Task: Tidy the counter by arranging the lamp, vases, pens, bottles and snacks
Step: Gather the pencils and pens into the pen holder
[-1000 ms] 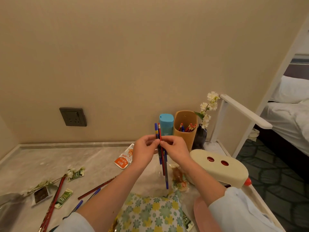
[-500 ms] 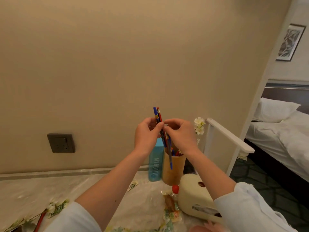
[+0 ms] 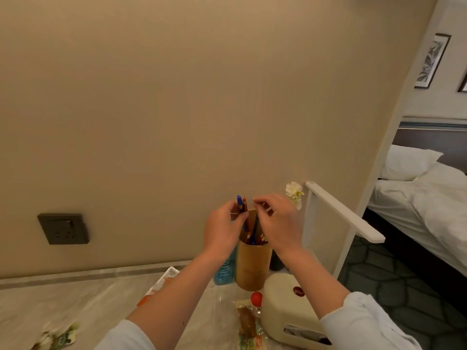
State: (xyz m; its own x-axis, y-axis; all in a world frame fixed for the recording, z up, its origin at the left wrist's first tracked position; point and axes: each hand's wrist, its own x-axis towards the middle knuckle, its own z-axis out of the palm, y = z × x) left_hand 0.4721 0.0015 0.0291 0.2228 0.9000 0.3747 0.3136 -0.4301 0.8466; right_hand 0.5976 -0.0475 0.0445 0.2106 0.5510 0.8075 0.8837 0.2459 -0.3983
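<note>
Marble counter | beige wall behind | bed at right

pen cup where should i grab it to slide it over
Probably wrap the pen cup round its bare middle, coming from the front. It is an upright cylinder, pens crowd its open top, the blue bottle stands close on its left and the lamp base sits at its front right.

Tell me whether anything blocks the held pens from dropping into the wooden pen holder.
Nothing visible does. The left hand holds the pens directly over the pen holder's open mouth; pens already inside leave room, and the right hand sits beside it.
</note>
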